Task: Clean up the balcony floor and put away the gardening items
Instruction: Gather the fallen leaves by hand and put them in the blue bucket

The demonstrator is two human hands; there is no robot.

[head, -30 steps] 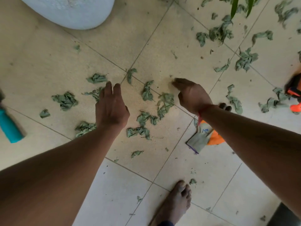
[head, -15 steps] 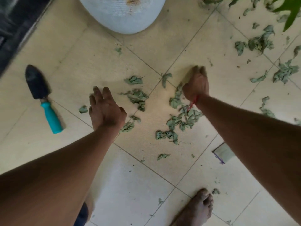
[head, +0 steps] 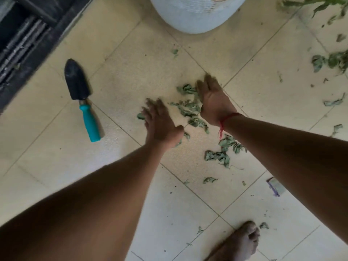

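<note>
A small trowel lies flat on the tiled floor, left of both hands and apart from them. Its long axis runs up and slightly left: the black blade points away from the person towards a dark door track, and the teal handle points back towards the person. Torn green leaf scraps lie heaped between the hands, with more loose bits trailing under the right forearm. The left hand is palm down with fingers spread and straight, touching the scraps at the left edge of the heap. The right hand, with a red thread at the wrist, stands on edge with straight fingers against the right side of the heap. Neither hand grips anything. A white pot stands beyond the heap, further scraps litter the tiles to the right, a glove peeks from under the right arm, and a bare foot stands nearest the person.
</note>
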